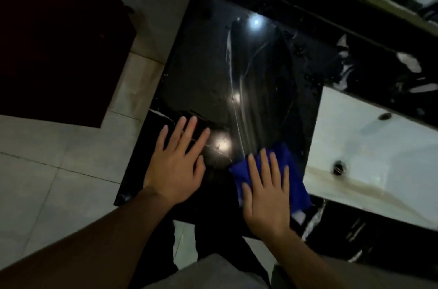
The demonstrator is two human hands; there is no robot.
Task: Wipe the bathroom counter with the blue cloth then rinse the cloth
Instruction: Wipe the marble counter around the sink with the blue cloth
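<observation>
While pale floor tiles point(47, 170) fill the lower left of the frame, one glossy black counter point(213, 70) takes up the centre, running from the upper middle down to its near edge at the person's waist. Three bright spots of reflected light sit on its surface, and a fan of pale wet streaks point(239, 104) curves from the upper centre down toward the lower centre. One white sink point(379, 158) occupies the right side of the frame, set into the counter, with a single dark drain point(339, 168) low in its basin and one small overflow hole point(384, 115) higher up. One dark reddish cabinet point(54, 35) fills the upper left. Two bare forearms reach up from the bottom edge. One left hand point(176, 165) lies flat on the counter at lower centre, fingers spread wide, holding nothing. One right hand point(266, 194) lies just to its right, palm down with fingers extended and slightly parted, pressing on the single blue cloth point(284, 158). That cloth lies on the counter near its front edge, just beside the sink's left rim, showing past the fingertips and to the hand's right.
</observation>
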